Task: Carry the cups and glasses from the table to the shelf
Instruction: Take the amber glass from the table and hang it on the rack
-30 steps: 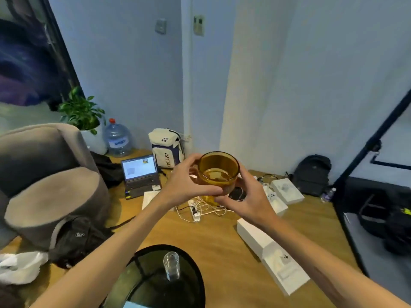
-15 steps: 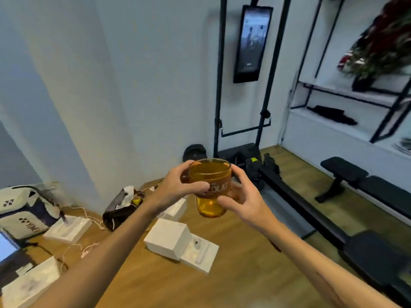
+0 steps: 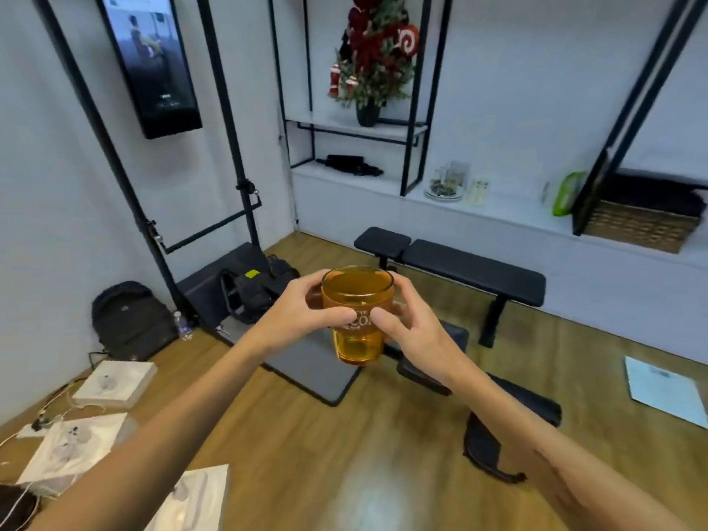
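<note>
Item: amber glass, upright, held at chest height in mid-room, well apart from the shelf at 1 o'clock. Left hand and right hand each wrap its sides. You keep the rim level, both grips firm, and steer past the bench at 12 o'clock.

We cannot read the amber glass lettering, covered by both thumbs. At two o'clock, the small things on the shelf blur; the basket runs past the frame edge.
</note>
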